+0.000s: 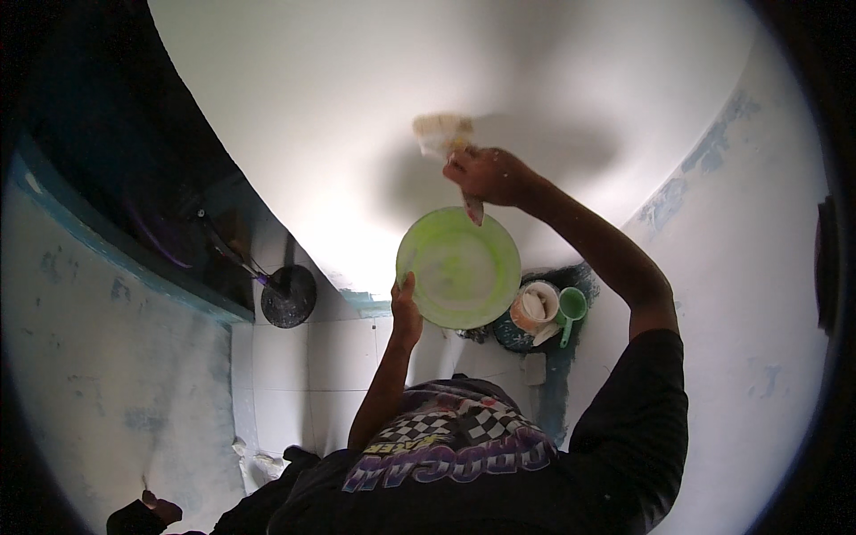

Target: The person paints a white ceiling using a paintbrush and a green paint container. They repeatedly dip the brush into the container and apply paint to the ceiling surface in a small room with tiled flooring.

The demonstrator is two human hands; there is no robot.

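My right hand (493,175) is wrapped round the handle of a wide paintbrush (443,134) with pale bristles. The bristles are up at the white wall (357,80), slightly blurred; whether they touch it I cannot tell. The red-and-white handle end sticks out below my fist. Lower down, my left hand (406,316) grips the left rim of a round light-green basin (459,267), the thumb over its edge. A whitish film coats the inside of the basin. Faint specks dot my right hand.
Below right stand an open tub (535,305) and a green dipper (572,304) in the corner. A dark round object (288,296) is on the left by a dark opening. Bluish patches mark the right wall (713,152). A bare hand or foot (162,509) shows lower left.
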